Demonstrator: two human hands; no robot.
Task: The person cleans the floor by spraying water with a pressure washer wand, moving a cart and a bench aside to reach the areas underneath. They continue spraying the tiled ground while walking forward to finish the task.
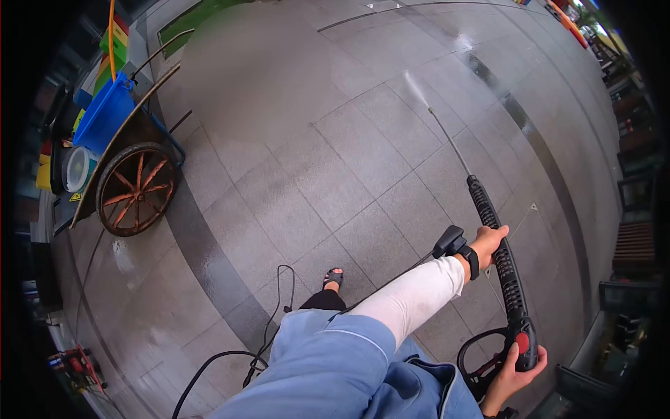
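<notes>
two hands clamp the spray lance: left hand mid-barrel, right hand (fingers hidden) at its rear.

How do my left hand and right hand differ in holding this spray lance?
The left hand grips the ribbed barrel midway up the lance, arm stretched out; the right hand holds the rear handle by the red knob, close to the body. The left arm wears a white sleeve and a black wrist strap; the right forearm is bare. Both are closed on the same lance.
</notes>
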